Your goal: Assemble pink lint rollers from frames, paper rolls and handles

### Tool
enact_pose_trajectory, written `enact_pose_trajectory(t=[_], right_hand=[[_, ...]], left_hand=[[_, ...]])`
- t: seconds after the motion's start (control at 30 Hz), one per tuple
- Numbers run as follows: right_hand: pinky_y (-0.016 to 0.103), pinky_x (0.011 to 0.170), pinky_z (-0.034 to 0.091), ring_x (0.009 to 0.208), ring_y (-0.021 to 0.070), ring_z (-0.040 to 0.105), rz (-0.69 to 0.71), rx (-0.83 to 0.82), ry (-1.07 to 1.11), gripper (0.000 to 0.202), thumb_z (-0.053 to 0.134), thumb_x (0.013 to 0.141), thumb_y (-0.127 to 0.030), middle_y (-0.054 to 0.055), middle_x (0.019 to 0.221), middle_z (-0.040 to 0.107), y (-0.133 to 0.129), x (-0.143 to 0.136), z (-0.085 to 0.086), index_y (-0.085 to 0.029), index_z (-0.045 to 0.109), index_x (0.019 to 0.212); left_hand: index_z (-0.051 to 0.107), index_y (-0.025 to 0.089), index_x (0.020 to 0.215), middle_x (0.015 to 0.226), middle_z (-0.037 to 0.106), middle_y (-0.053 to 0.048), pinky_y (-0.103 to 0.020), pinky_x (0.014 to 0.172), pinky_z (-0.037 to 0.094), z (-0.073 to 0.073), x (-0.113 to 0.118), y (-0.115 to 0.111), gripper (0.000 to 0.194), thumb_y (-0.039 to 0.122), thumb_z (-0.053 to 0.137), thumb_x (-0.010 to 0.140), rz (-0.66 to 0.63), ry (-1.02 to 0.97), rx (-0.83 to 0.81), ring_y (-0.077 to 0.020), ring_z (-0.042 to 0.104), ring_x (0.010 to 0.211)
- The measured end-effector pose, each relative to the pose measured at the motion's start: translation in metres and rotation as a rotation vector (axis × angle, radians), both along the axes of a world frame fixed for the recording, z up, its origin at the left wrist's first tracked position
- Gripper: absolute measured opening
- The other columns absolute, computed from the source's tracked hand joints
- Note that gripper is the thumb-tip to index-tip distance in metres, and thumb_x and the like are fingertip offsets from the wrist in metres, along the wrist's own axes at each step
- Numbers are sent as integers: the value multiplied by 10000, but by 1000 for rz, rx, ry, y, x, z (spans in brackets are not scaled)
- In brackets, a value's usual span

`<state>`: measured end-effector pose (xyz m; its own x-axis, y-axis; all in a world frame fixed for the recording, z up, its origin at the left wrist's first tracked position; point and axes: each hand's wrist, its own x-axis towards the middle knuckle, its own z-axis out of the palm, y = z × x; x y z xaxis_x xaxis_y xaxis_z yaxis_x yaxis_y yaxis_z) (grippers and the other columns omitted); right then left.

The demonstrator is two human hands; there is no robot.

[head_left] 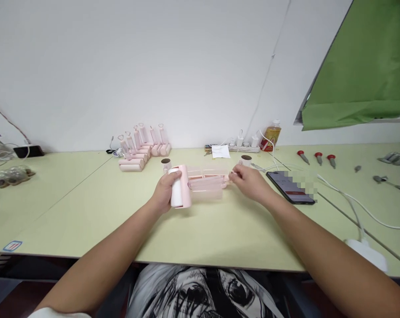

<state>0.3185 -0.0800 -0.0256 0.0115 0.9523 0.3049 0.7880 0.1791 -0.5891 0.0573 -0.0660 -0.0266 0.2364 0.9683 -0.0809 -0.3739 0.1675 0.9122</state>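
A pink lint roller [184, 186] with a white roll is held above the table by my left hand [164, 191], whose fingers wrap round the roll end. Its translucent pink handle [206, 182] points to the right. My right hand [248, 180] pinches at the far tip of the handle, fingers closed on a small pink end piece. Behind and below the handle lie clear pinkish pieces [213, 194], partly hidden by it. Two upright cardboard-cored rolls [165, 164] [246, 160] stand just behind my hands.
Several finished-looking pink rollers [131, 164] stand at the back left. A phone [291, 187], red-handled tools [318, 159], white cables and a white charger [367, 254] are on the right. A power strip [243, 149], paper [220, 151] and bottle [271, 136] sit by the wall.
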Motion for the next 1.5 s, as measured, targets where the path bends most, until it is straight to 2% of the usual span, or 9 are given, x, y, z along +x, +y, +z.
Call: enact_pose_trajectory(t=[0.13, 0.23, 0.4, 0.7, 0.83, 0.93, 1.03, 1.3, 1.5], right_hand=[[239, 438, 388, 478, 112, 505, 261, -12, 677, 286, 615, 810, -448, 1, 676, 608, -9, -5, 10, -197, 489, 760], [237, 421, 423, 476, 116, 541, 391, -21, 840, 329, 677, 782, -460, -3, 636, 616, -17, -14, 10, -189, 500, 726], [239, 434, 456, 494, 112, 567, 491, -20, 845, 332, 640, 834, -450, 8, 652, 629, -22, -22, 4, -175, 510, 701], [260, 428, 501, 475, 145, 606, 478, -128, 930, 254, 613, 815, -309, -5, 588, 635, -22, -28, 0, -196, 422, 691], [279, 430, 519, 490, 172, 630, 542, -256, 991, 159, 585, 808, -273, -38, 582, 616, -24, -28, -1, -217, 446, 861], [312, 465, 552, 582, 190, 670, 643, -411, 983, 250, 548, 861, -333, 13, 740, 658, -26, -27, -1, -214, 481, 1070], [347, 506, 577, 656, 199, 689, 745, -541, 995, 314, 514, 903, -405, 82, 928, 665, -27, -26, -2, -201, 487, 1139], [305, 467, 555, 619, 160, 652, 909, -734, 1036, 341, 374, 955, -512, 54, 902, 628, -27, -22, -5, -212, 498, 1060], [264, 433, 514, 440, 82, 500, 921, -674, 1037, 208, 530, 914, -359, -23, 673, 540, -29, -26, -5, -169, 514, 832]], left_hand=[[554, 156, 958, 691, 663, -41, -314, 574, 530, -3, 0, 2, 385, 401, 683, 691, -17, -1, 14, -187, 631, 592], [547, 155, 965, 694, 663, -42, -309, 562, 525, -3, 0, 2, 389, 398, 680, 692, -11, 2, 14, -185, 629, 587], [536, 148, 986, 676, 644, -32, -338, 606, 543, -3, -1, 3, 399, 391, 668, 698, -13, -8, 54, -183, 627, 586], [505, 180, 939, 663, 643, -12, -281, 524, 511, -5, 2, -1, 345, 381, 668, 712, 46, 100, 164, -167, 613, 562], [506, 177, 915, 653, 632, -6, -258, 498, 490, -4, 6, -4, 332, 386, 667, 714, 28, 127, 201, -155, 599, 540], [509, 174, 938, 658, 631, -6, -251, 491, 481, -4, 6, -3, 364, 394, 678, 701, 37, 140, 200, -152, 595, 533], [512, 172, 964, 654, 629, -1, -236, 472, 462, -4, 5, -2, 395, 394, 688, 689, 78, 163, 198, -148, 589, 526], [492, 179, 897, 639, 630, -11, -231, 472, 447, -4, 2, -3, 306, 397, 640, 742, -45, 198, 239, -147, 576, 528], [508, 181, 899, 642, 634, -20, -252, 484, 449, -5, 1, -4, 306, 418, 628, 747, -94, 221, 243, -166, 585, 536]])
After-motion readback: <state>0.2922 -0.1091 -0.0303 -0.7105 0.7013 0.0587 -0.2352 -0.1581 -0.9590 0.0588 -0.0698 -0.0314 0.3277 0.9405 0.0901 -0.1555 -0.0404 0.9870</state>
